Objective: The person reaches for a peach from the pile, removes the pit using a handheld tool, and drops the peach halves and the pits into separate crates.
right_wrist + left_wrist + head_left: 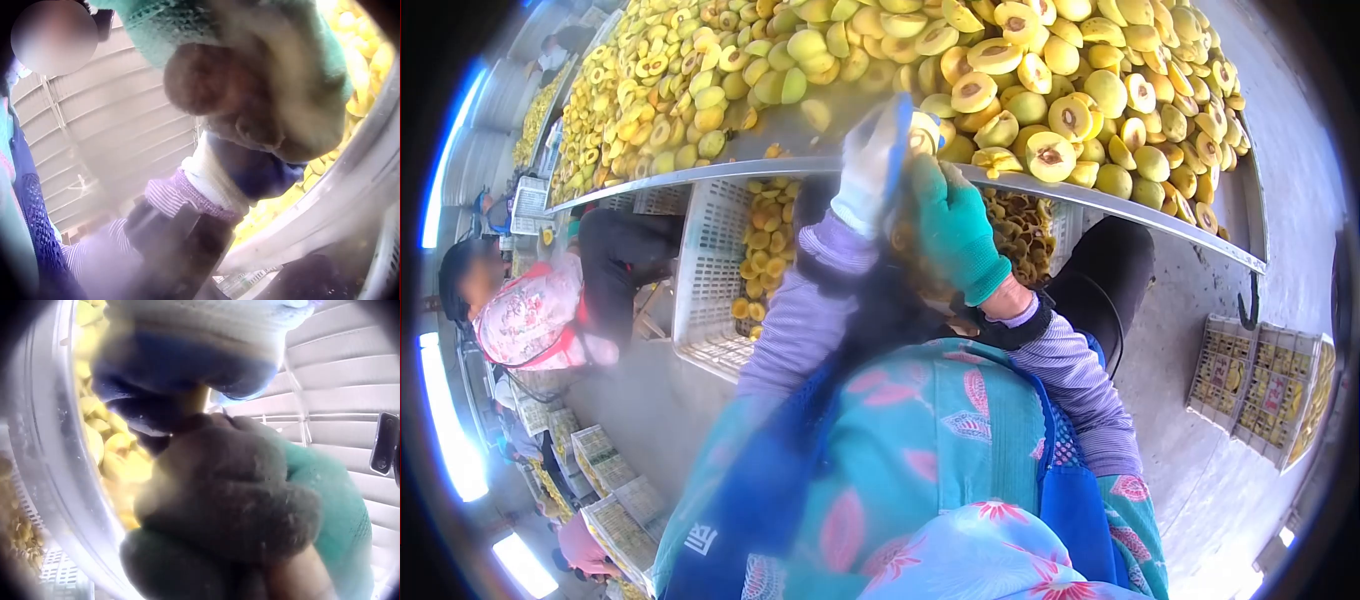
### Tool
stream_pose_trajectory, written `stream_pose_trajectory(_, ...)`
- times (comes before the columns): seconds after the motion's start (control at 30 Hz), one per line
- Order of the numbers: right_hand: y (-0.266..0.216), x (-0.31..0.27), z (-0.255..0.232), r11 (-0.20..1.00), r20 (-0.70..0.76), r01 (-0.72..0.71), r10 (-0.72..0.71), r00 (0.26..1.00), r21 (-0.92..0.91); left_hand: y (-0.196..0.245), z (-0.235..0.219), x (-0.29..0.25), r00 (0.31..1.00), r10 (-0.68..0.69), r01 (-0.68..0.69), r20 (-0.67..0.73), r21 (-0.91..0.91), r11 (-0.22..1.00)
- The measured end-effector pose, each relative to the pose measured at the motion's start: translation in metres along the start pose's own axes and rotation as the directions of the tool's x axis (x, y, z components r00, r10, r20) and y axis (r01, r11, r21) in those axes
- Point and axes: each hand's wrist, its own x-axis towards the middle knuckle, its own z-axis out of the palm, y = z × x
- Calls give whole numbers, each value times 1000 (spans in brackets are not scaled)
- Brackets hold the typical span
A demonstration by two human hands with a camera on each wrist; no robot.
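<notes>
My left hand (874, 165), in a white glove with blue-coated fingers, is raised at the near edge of the metal table (800, 167). Beside it, my right hand (952, 225) wears a green glove whose finger side looks dark in the left wrist view. Between the fingertips of both hands is a cut yellow fruit half (923, 132), pinched from the two sides. In the left wrist view, only a sliver of yellow shows between the blue fingers (187, 359) and the dark glove. Gloves cover the rest of the fruit.
Halved yellow-green fruits (1070, 110) with brown centres pile up on the table. Below its edge stand a white crate (705, 270) with fruit pieces and another holding brownish pieces (1015, 235). Filled crates (1260, 385) are at right. Another person (540, 310) sits at left.
</notes>
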Motion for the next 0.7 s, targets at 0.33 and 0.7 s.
stream_pose_trajectory(0.33,12,-10,21,978,25,113,-110,994,-177,-5,-2,-3,996,89,-83,-6,294,952)
stream_pose_trajectory(0.7,-44,-2,-1,392,376,-598,510,773,699,8,4,15,932,-319,362,172,-407,838)
